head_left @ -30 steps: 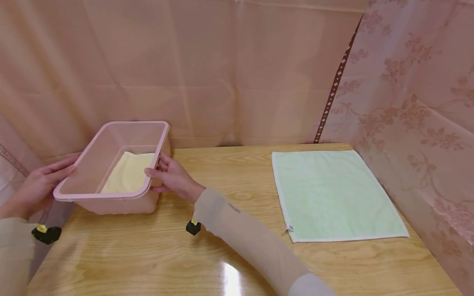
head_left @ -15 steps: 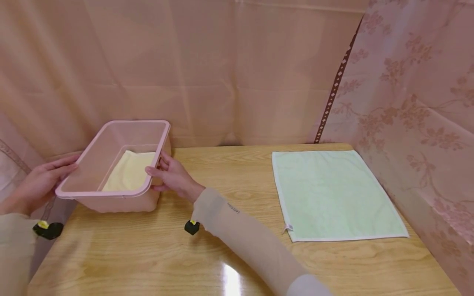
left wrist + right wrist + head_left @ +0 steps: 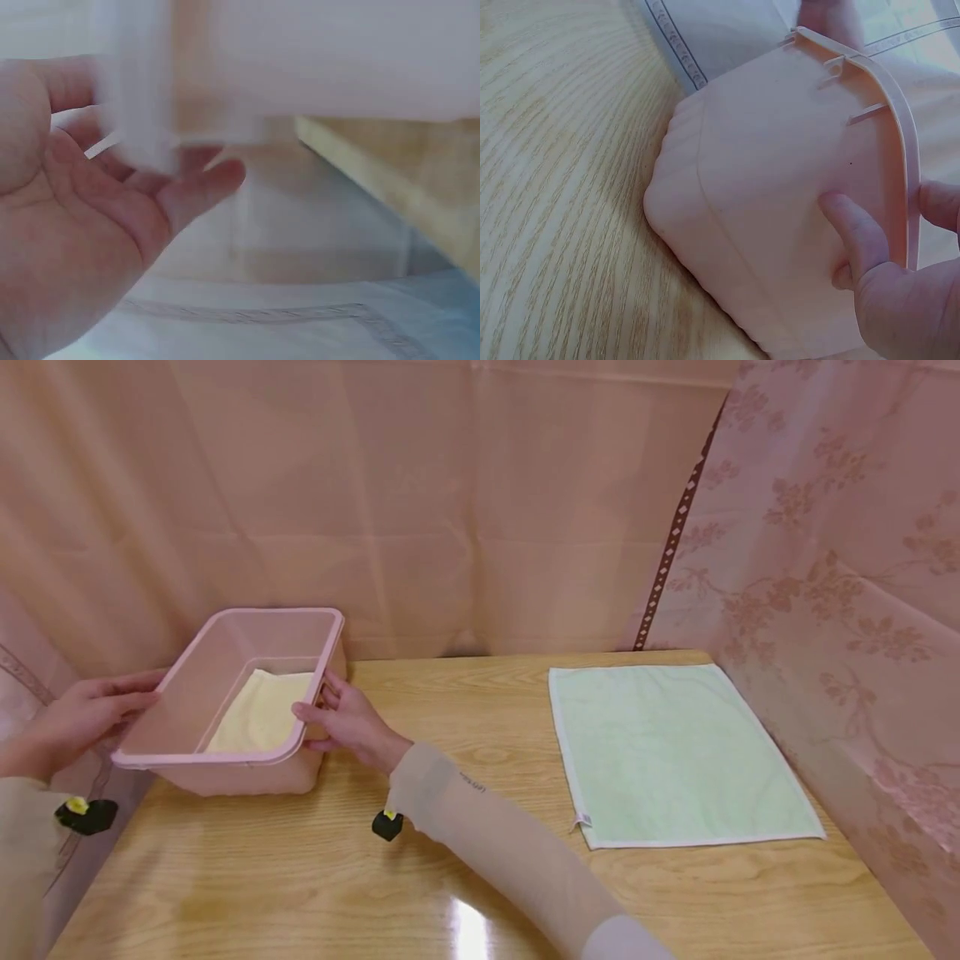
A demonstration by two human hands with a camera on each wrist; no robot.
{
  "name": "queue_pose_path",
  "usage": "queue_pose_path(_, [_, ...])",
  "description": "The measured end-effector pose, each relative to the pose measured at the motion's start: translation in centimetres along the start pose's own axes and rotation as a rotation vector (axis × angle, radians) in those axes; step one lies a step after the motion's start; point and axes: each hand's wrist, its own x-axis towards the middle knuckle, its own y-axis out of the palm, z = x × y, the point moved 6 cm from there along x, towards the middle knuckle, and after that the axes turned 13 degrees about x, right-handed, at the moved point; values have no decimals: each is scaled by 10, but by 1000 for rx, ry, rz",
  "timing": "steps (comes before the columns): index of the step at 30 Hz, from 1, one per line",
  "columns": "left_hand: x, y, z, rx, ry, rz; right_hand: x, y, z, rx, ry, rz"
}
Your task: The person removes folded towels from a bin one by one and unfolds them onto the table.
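Pink basin (image 3: 240, 778) in right hand (image 3: 348, 718), thumb inside, fingers outside.

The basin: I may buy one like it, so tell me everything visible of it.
The basin is pink, seemingly plastic, rectangular with rounded corners, a protruding rim and small ribs beneath it. It opens upward at the left end of the table; whether its base rests flat is unclear. A yellow cloth lies inside. The left hand holds its left rim, the right hand its right.

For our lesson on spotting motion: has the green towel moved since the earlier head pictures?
No. In the head view, the green towel lies where it did, judged against the far right corner of the table.
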Motion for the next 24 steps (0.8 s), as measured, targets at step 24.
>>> queue_pose_path(24, [65,11,-71,91,50,310,-6,4,-8,9,13,17])
